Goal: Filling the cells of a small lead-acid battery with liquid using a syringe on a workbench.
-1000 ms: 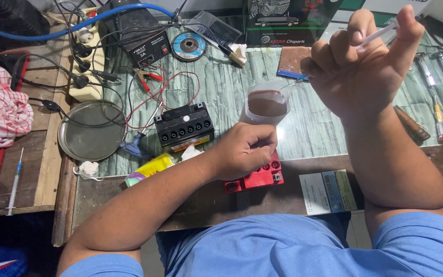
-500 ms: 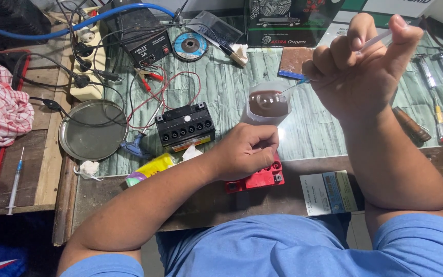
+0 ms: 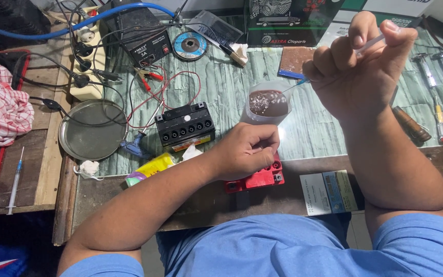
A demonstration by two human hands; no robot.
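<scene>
My left hand (image 3: pixel 246 150) is closed around the base of a clear plastic cup (image 3: pixel 267 105) that holds dark liquid, tilted toward me. It rests over a red battery (image 3: pixel 262 179) at the table's front edge. My right hand (image 3: pixel 357 72) is raised to the right of the cup and grips a clear syringe (image 3: pixel 373 43) between fingers and thumb. The syringe's thin needle (image 3: pixel 290 88) reaches down to the cup's rim. A black battery (image 3: pixel 185 123) with a row of open ports sits left of the cup.
A round metal tray (image 3: pixel 92 129) and a red-checked cloth (image 3: pixel 1 107) lie at the left. A power strip (image 3: pixel 85 66), a black charger box (image 3: pixel 144 38) with red clip leads, and a grinding disc (image 3: pixel 190 45) sit behind. Screwdrivers (image 3: pixel 439 120) lie at the right.
My right hand has shifted slightly down and left with the syringe. My left hand and the cup have stayed almost still.
</scene>
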